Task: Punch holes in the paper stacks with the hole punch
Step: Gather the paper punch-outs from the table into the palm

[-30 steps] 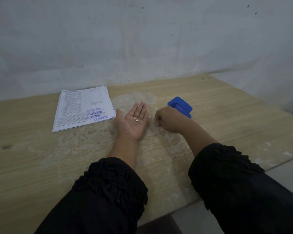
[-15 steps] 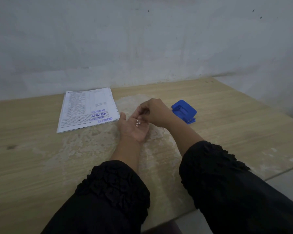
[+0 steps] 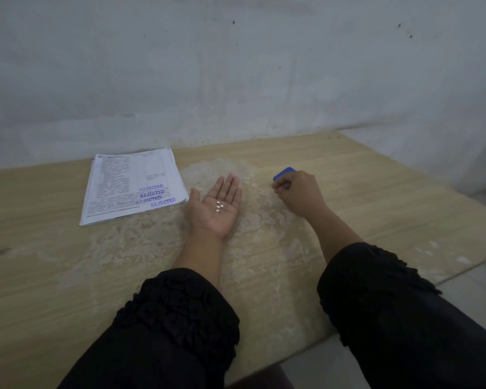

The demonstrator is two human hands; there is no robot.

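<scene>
A stack of printed papers (image 3: 132, 186) stamped "REJECTED" in blue lies flat on the wooden table (image 3: 40, 276), left of centre. My left hand (image 3: 216, 209) rests palm up beside it, fingers apart, with three small white paper dots (image 3: 219, 206) lying in the palm. My right hand (image 3: 298, 192) is further right, knuckles up, fingertips pinched together at the table surface. The blue hole punch (image 3: 283, 172) shows only as a corner behind that hand. Whether the pinched fingers hold a dot I cannot tell.
A pale, rough worn patch (image 3: 222, 248) covers the table's middle, with a few small white flecks near my right hand. A grey wall (image 3: 236, 80) runs along the table's far edge. The table's right and near edges drop to a light floor (image 3: 460, 290).
My right hand has left my left palm and moved right, back down to the table in front of the hole punch. A third dot now lies in my left palm.
</scene>
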